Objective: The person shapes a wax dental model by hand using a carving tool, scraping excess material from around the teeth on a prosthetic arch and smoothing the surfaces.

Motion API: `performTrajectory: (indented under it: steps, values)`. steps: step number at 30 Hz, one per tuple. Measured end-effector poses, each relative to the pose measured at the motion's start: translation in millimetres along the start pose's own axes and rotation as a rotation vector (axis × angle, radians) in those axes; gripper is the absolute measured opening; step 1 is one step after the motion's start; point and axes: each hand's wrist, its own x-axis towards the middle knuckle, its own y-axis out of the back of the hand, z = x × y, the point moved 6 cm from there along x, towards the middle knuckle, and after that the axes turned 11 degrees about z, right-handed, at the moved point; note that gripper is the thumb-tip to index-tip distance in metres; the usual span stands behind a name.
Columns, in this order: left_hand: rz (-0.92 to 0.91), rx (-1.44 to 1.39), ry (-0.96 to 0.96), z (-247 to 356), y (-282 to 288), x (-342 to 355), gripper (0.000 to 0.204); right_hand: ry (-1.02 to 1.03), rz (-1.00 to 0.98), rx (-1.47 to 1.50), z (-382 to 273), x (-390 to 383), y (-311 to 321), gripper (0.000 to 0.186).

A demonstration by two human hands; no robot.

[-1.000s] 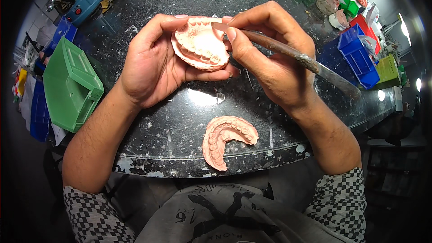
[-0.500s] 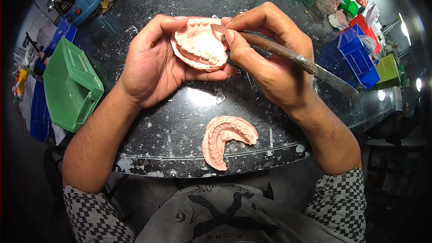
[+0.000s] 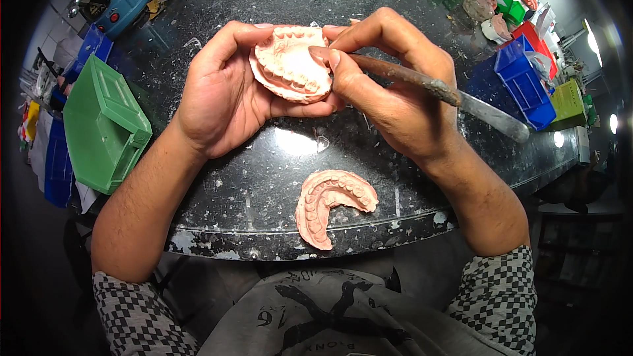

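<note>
A pink plaster dental cast (image 3: pixel 290 76) with a row of moulded teeth rests in my left hand (image 3: pixel 227 86), thumb over its upper edge and fingers beneath. My right hand (image 3: pixel 402 82) pinches a plaster knife (image 3: pixel 412 78) with a brown, worn handle and a flat metal blade sticking out behind toward the right. The knife's front tip meets the inner side of the cast, near its right edge. My right fingers also lie close against the cast's rim. Below, near the table's front edge, a second, horseshoe-shaped pink dental cast (image 3: pixel 330 201) lies teeth up, touched by neither hand.
The dark, plaster-spotted table (image 3: pixel 264 191) has a curved front edge. At left stand a green bin (image 3: pixel 99 125) and a blue machine (image 3: pixel 119 0). On the right are a blue bin (image 3: pixel 524 86), a red bin (image 3: pixel 527 36) and a yellow-green box (image 3: pixel 568 105). More casts sit at the far right.
The knife's tip has shifted slightly down on the cast, and my right hand has moved a little with it. My left hand and the second cast stay in place.
</note>
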Motion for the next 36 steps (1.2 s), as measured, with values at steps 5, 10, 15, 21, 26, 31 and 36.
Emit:
performTrajectory:
  steps: [5,10,15,21,26,31,36]
  values:
    - [0.016,0.030,-0.004,0.3,0.9,0.5,0.059,0.051,-0.024,-0.038,1.6,-0.5,-0.5,0.011]
    - [-0.012,-0.003,0.002,0.0,-0.2,0.4,0.059,-0.018,0.022,0.000,1.9,-0.7,1.7,0.011]
    - [-0.027,-0.015,0.005,0.2,0.6,0.4,0.059,0.020,-0.002,-0.021,-0.6,0.4,0.5,0.011]
    - [-0.041,-0.042,0.011,0.1,0.2,0.6,0.060,0.024,0.001,-0.028,-1.3,0.8,1.0,0.011]
    - [-0.040,-0.028,0.003,0.3,-1.9,0.3,0.060,0.033,0.010,-0.020,-0.9,0.5,1.0,0.010]
    - [0.010,0.007,0.001,0.1,-0.3,0.3,0.058,0.016,-0.002,-0.026,-1.0,0.4,0.1,0.010]
    - [0.010,-0.004,0.007,0.1,0.4,1.0,0.058,-0.026,0.011,0.024,0.2,-0.3,-1.5,0.012]
